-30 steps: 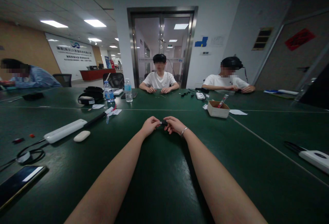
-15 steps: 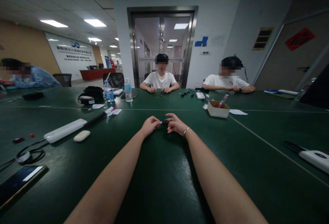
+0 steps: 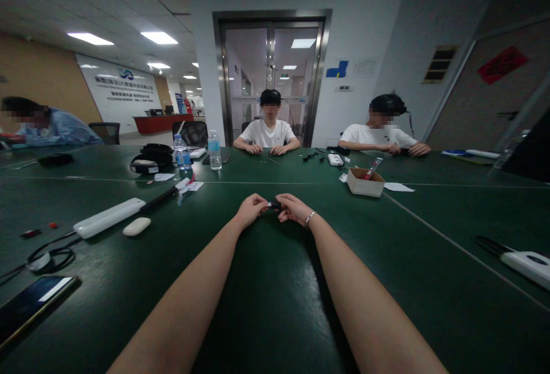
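A small black stick with a silvery end (image 3: 274, 205) lies level between my two hands, just above or on the green table (image 3: 266, 282); its kind is too small to make out. My left hand (image 3: 251, 209) pinches the silvery end with thumb and fingertips. On the other side, my right hand (image 3: 294, 209), with a bracelet at the wrist, has its fingers closed on the black end. The fingers hide part of the stick at both ends.
To the left lie a white bar-shaped device (image 3: 109, 219), a white oval case (image 3: 137, 226), a cable (image 3: 51, 259) and a phone (image 3: 36, 305). Two water bottles (image 3: 214, 150) stand farther back. A small box (image 3: 365, 184) is at right. Several people sit around the table.
My right hand's fingers, raised and spread half a second ago, have come down and closed on the black end. The left hand keeps its pinch in the same place.
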`<state>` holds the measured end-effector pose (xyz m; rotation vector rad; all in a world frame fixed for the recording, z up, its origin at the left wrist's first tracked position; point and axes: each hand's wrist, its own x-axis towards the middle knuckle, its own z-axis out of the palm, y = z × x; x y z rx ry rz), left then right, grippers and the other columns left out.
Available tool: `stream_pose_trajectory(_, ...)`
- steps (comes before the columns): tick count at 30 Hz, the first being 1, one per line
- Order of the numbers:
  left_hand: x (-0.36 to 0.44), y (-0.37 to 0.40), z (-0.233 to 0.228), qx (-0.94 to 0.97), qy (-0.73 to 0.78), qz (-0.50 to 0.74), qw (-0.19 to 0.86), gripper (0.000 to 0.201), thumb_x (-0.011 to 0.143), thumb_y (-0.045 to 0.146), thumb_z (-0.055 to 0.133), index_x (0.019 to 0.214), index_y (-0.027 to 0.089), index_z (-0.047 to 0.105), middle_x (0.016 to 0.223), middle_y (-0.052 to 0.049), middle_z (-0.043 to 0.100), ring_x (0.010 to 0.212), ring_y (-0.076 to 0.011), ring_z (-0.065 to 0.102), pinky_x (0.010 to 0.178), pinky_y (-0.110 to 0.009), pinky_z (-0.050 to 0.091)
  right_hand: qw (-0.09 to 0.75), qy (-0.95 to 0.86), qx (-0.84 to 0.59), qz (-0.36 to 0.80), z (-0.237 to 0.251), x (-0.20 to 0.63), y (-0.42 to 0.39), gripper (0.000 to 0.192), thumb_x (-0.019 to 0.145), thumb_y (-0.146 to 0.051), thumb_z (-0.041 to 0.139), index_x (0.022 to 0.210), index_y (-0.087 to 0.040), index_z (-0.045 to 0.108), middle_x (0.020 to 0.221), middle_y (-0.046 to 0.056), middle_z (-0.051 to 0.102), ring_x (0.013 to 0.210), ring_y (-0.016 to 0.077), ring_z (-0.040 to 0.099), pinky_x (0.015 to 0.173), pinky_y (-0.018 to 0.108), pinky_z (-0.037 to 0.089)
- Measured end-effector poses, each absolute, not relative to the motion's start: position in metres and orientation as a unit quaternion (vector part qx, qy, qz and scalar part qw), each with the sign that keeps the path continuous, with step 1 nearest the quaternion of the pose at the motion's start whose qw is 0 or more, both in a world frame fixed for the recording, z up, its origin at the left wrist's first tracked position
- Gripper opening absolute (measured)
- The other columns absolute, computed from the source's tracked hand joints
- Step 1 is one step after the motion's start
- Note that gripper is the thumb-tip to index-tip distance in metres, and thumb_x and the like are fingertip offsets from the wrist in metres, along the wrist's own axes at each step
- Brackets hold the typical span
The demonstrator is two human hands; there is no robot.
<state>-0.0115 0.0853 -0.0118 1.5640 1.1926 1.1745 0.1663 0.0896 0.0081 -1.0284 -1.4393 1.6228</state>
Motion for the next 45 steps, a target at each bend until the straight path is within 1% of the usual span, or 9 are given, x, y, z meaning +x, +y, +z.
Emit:
stream_pose_trajectory(4,-0.011,0.084,-0.012,0.624,0.476,0.466,0.409,0.013,0.071,0.025,0.057,0.077,0.014,0.052,0.068,-0.003,0.06,0.06,-0.0108,0.054,0.048,-0.019,0.037,0.357,-0.566,-0.418,0.614,0.007,0.163,0.091,0.014,0.092,-0.018,0.037,0.098,-0.012,0.048,0.053,0.002,0.055,0.039,0.0103,0.055,0.037,0.018,0.047)
stream_pose_trajectory(15,-0.011,0.085,-0.01,0.63,0.452,0.454,0.439,0.019,0.08,0.032,0.045,0.081,0.015,0.052,0.049,0.004,0.049,0.041,-0.0069,0.044,0.042,-0.017,0.032,0.371,-0.557,-0.366,0.647,0.004,0.171,0.091,0.021,0.075,0.003,0.053,0.091,-0.01,0.057,0.059,0.0,0.059,0.047,0.0072,0.057,0.047,0.016,0.052)
stream_pose_trajectory(23,-0.008,0.075,-0.001,0.625,0.458,0.437,0.457,0.012,0.074,0.015,0.045,0.084,0.013,0.051,0.054,0.001,0.054,0.047,-0.008,0.05,0.045,-0.017,0.035,0.376,-0.551,-0.36,0.652,0.002,0.171,0.092,0.023,0.069,0.004,0.06,0.088,-0.01,0.059,0.066,0.001,0.06,0.049,0.0069,0.057,0.048,0.016,0.052)
stream_pose_trajectory(27,-0.01,0.078,-0.006,0.647,0.473,0.43,0.417,0.012,0.077,0.026,0.047,0.078,0.015,0.052,0.059,0.0,0.056,0.053,-0.0105,0.053,0.049,-0.019,0.038,0.382,-0.547,-0.355,0.655,0.002,0.171,0.091,0.023,0.069,0.006,0.059,0.086,-0.01,0.058,0.067,0.002,0.06,0.05,0.0074,0.058,0.05,0.017,0.052)
stream_pose_trajectory(30,-0.011,0.079,-0.009,0.676,0.501,0.421,0.339,0.027,0.078,0.042,0.048,0.071,0.017,0.055,0.063,-0.001,0.058,0.055,-0.0119,0.051,0.05,-0.021,0.037,0.384,-0.547,-0.354,0.655,0.001,0.171,0.091,0.024,0.067,0.006,0.061,0.084,-0.01,0.059,0.066,0.001,0.059,0.051,0.0081,0.058,0.05,0.018,0.052)
stream_pose_trajectory(35,-0.011,0.077,-0.008,0.692,0.544,0.39,0.271,0.051,0.078,0.057,0.038,0.051,0.017,0.054,0.049,-0.002,0.052,0.048,-0.0137,0.047,0.051,-0.024,0.035,0.383,-0.55,-0.349,0.655,0.0,0.171,0.093,0.027,0.063,0.006,0.063,0.084,-0.01,0.059,0.069,0.001,0.058,0.052,0.0088,0.059,0.052,0.02,0.054)
stream_pose_trajectory(38,-0.01,0.077,-0.009,0.675,0.543,0.403,0.296,0.051,0.082,0.055,0.032,0.063,0.016,0.06,0.058,-0.003,0.056,0.051,-0.014,0.049,0.051,-0.024,0.035,0.385,-0.548,-0.348,0.656,0.0,0.171,0.093,0.026,0.064,0.006,0.062,0.084,-0.011,0.059,0.07,0.001,0.058,0.054,0.0091,0.06,0.053,0.021,0.054)
stream_pose_trajectory(41,-0.01,0.078,-0.011,0.68,0.506,0.427,0.316,0.035,0.082,0.044,0.039,0.088,0.018,0.061,0.075,-0.003,0.059,0.059,-0.0128,0.052,0.052,-0.022,0.037,0.387,-0.545,-0.345,0.658,0.0,0.172,0.093,0.027,0.064,0.007,0.062,0.084,-0.011,0.058,0.071,0.001,0.059,0.055,0.0087,0.06,0.053,0.02,0.054)
stream_pose_trajectory(45,-0.01,0.079,-0.013,0.699,0.481,0.428,0.313,0.027,0.079,0.031,0.047,0.101,0.02,0.056,0.07,0.001,0.054,0.058,-0.0108,0.049,0.054,-0.02,0.037,0.374,-0.558,-0.359,0.648,0.0,0.171,0.094,0.029,0.064,0.007,0.06,0.086,-0.011,0.055,0.07,0.001,0.059,0.054,0.0089,0.061,0.054,0.019,0.054)
